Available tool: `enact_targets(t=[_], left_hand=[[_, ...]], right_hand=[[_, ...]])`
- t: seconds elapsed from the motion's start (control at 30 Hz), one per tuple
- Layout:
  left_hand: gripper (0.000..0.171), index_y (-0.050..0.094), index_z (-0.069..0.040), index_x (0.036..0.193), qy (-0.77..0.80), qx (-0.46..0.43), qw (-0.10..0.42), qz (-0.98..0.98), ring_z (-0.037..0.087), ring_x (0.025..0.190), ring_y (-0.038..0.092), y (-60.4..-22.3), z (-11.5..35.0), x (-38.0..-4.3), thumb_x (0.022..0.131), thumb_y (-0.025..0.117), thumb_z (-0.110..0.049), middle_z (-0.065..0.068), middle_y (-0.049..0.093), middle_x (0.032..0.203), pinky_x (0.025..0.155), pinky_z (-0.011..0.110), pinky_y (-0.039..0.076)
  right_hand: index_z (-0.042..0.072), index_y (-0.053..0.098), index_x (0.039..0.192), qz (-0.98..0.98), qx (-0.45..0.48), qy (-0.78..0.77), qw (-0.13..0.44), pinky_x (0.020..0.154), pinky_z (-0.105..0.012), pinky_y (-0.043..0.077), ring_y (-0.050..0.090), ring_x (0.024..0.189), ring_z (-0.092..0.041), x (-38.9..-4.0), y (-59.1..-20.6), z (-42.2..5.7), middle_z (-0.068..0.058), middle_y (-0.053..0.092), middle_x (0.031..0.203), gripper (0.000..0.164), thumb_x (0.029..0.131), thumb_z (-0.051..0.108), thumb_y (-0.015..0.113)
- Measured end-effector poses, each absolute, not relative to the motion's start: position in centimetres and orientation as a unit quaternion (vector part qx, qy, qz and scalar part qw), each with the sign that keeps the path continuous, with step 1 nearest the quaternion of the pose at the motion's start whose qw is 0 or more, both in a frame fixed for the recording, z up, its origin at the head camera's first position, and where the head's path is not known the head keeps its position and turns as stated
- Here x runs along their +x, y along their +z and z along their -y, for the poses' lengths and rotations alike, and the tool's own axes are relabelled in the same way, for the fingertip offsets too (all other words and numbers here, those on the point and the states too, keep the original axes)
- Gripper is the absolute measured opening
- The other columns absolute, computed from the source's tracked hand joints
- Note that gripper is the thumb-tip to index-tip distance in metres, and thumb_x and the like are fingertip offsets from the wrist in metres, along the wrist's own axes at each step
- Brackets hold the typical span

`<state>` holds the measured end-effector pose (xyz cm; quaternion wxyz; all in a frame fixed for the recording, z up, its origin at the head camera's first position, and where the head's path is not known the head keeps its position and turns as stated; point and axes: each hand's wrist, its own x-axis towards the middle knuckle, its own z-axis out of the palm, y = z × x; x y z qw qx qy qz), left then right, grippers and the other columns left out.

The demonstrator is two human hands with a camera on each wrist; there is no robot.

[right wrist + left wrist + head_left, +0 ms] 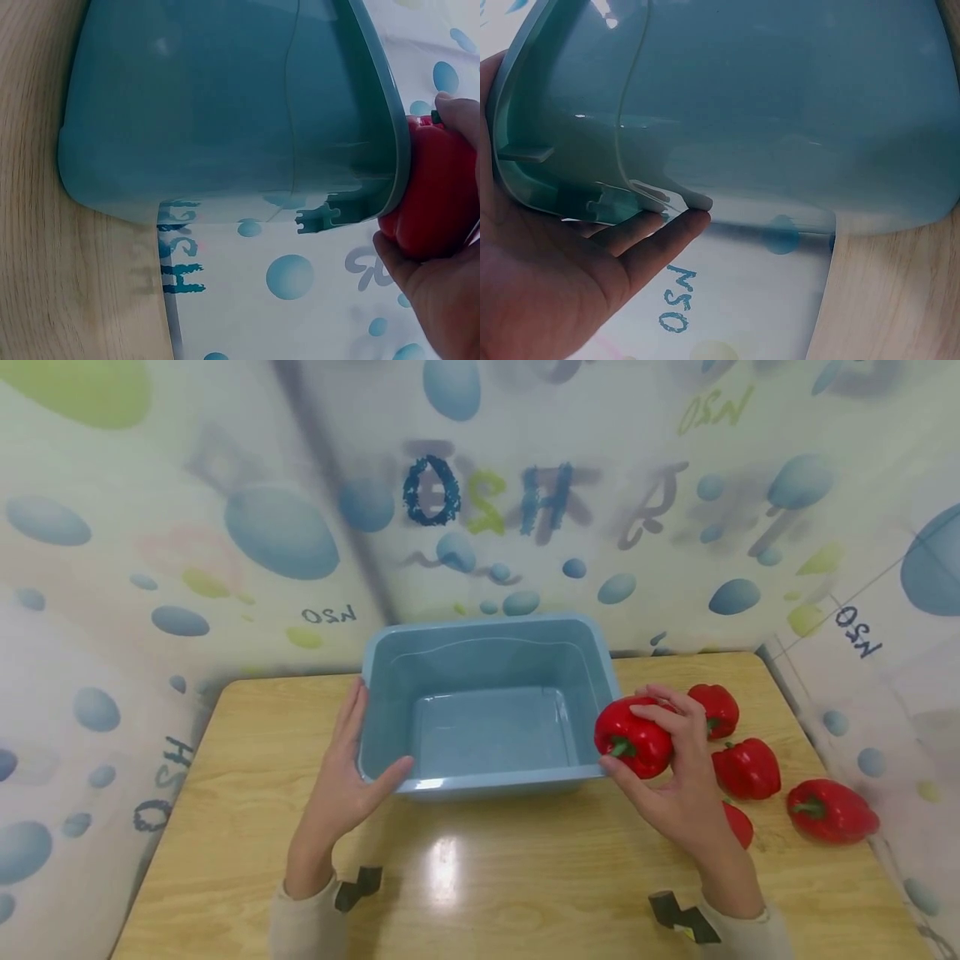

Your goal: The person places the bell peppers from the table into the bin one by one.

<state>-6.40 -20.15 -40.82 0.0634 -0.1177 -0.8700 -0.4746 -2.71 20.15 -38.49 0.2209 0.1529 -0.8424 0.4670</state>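
Note:
A blue plastic basin (491,735) stands on the wooden table, its inside bare. At its front left corner, my left hand (345,781) holds the rim, thumb over the edge and fingers along the outer wall; in the left wrist view the fingertips (697,217) touch that wall (780,112). My right hand (678,777) grips a red bell pepper (633,737), green stem toward me, at the basin's front right corner. In the right wrist view, the bell pepper (439,191) sits between thumb and fingers beside the rim; whether it touches the rim, I cannot tell.
Several more red bell peppers lie on the table to the right: one at the back (715,710), one in the middle (747,768), one far right (832,811), and one partly behind my right wrist (738,824). A patterned sheet (300,568) hangs behind the table (247,752).

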Motion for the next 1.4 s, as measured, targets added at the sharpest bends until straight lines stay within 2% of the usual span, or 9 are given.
enact_targets(t=[0.37, 0.57, 0.8, 1.13, 1.4], left_hand=[[0.109, 0.015, -0.023, 0.171, -0.477, -0.124, 0.066, 0.868, 0.028, 0.168, 0.01, -40.88, 20.19, -6.43, 0.085, 0.082, -0.027, -0.007, 0.007, 0.18, 0.125, 0.078, 0.02], [0.109, 0.015, -0.025, 0.171, -0.48, -0.123, 0.064, 0.866, 0.027, 0.167, 0.011, -40.96, 20.17, -6.43, 0.085, 0.083, -0.026, -0.009, 0.007, 0.18, 0.124, 0.079, 0.021], [0.11, 0.015, -0.029, 0.171, -0.483, -0.122, 0.069, 0.865, 0.028, 0.166, 0.015, -41.03, 20.14, -6.61, 0.084, 0.083, -0.025, -0.009, 0.009, 0.18, 0.122, 0.081, 0.023], [0.109, 0.016, -0.024, 0.171, -0.476, -0.123, 0.066, 0.868, 0.029, 0.167, 0.013, -40.94, 20.14, -6.54, 0.085, 0.083, -0.025, -0.005, 0.009, 0.181, 0.123, 0.08, 0.021], [0.109, 0.015, -0.022, 0.171, -0.476, -0.122, 0.06, 0.869, 0.026, 0.168, 0.008, -41.09, 20.34, -6.51, 0.086, 0.083, -0.027, -0.009, 0.007, 0.18, 0.126, 0.077, 0.018]], right_hand=[[0.0, 0.056, 0.141, 0.84, 0.163, 0.465, 0.226, 0.101, -0.005, 0.046, 0.044, 0.143, -0.012, -2.92, -38.44, -20.07, -0.019, 0.049, 0.152, 0.089, 0.06, -0.007, 0.093], [0.003, 0.057, 0.142, 0.845, 0.16, 0.456, 0.228, 0.102, -0.005, 0.046, 0.041, 0.145, -0.011, -3.02, -38.4, -19.74, -0.017, 0.049, 0.152, 0.088, 0.062, -0.003, 0.093], [0.002, 0.054, 0.147, 0.846, 0.159, 0.458, 0.222, 0.103, -0.006, 0.046, 0.042, 0.145, -0.012, -3.19, -38.59, -19.91, -0.022, 0.048, 0.151, 0.092, 0.065, -0.002, 0.094], [0.001, 0.052, 0.148, 0.849, 0.17, 0.448, 0.223, 0.104, -0.006, 0.045, 0.042, 0.145, -0.01, -3.17, -38.76, -19.94, -0.025, 0.048, 0.151, 0.094, 0.064, -0.001, 0.095], [0.002, 0.052, 0.15, 0.854, 0.171, 0.438, 0.224, 0.107, -0.006, 0.043, 0.04, 0.148, -0.01, -3.31, -38.67, -19.47, -0.021, 0.046, 0.157, 0.096, 0.065, 0.001, 0.095]])
